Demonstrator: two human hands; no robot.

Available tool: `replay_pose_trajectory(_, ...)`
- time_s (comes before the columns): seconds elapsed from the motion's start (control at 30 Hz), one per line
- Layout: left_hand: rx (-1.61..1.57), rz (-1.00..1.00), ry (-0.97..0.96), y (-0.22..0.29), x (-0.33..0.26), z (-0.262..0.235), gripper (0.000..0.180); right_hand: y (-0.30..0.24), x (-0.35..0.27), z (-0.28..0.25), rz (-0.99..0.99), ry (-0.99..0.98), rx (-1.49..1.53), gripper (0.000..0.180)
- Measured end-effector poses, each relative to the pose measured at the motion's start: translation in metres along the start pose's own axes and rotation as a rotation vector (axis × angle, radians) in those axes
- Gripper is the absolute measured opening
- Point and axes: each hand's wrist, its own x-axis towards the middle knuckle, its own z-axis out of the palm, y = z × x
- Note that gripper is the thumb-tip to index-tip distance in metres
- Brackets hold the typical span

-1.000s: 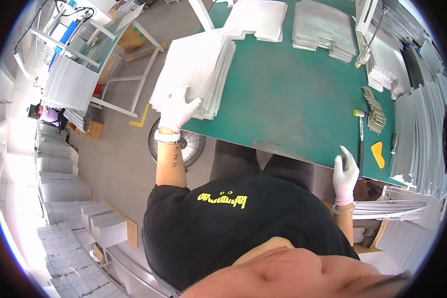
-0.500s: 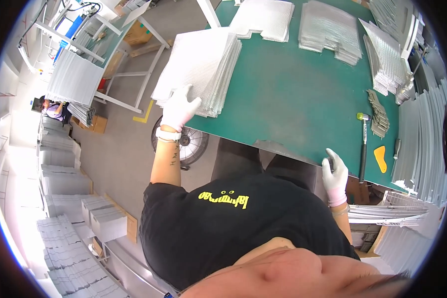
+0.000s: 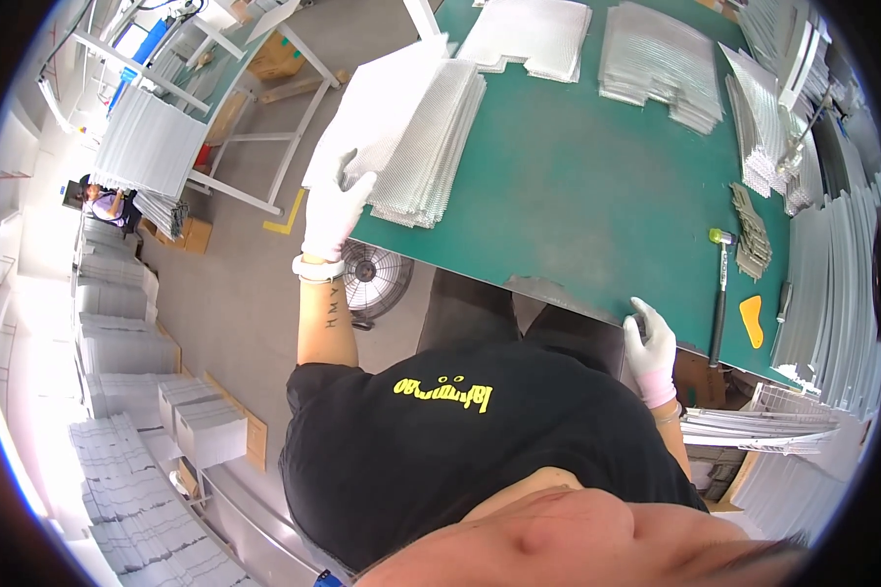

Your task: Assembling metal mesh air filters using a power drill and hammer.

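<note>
My left hand (image 3: 335,207), in a white glove, grips the lower edge of a white sheet (image 3: 382,103), its thumb standing apart to the right. That sheet lies askew over a stack of white textured sheets (image 3: 436,157) at the table's left edge, jutting out past its left side. At the near edge of the green table (image 3: 558,186), my right hand (image 3: 651,350), gloved too, has loosely bent fingers with a gap between them. Nothing shows in it. A mallet (image 3: 721,293) with a black handle lies to its right.
Two stacks of notched sheets (image 3: 527,37) (image 3: 661,64) lie at the far side. Right of the mallet are grey strips (image 3: 751,233), a yellow scraper (image 3: 751,321) and a small dark-handled tool (image 3: 785,301). A floor fan (image 3: 377,279) stands below the table's left corner. Far left, a person sits.
My left hand has moved a little left and the top sheet has slid left with it, uncovering the stack's right part. My right hand has shifted slightly left along the edge.
</note>
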Motion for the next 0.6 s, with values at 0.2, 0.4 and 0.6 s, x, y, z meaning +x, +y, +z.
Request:
replay_pose_trajectory(0.2,-0.568,-0.041,0.227,0.032,-0.045,0.020,0.040,-0.005,0.010,0.007,-0.050,-0.033,0.043,0.029)
replay_pose_trajectory(0.4,-0.075,0.342,0.282,0.060,-0.118,0.088,0.045,-0.031,0.065,0.056,0.293,-0.512,0.826,0.044)
replay_pose_trajectory(0.6,-0.079,0.417,0.083,0.068,-0.132,0.100,0.052,-0.078,0.129,0.128,0.438,-0.517,1.438,0.052)
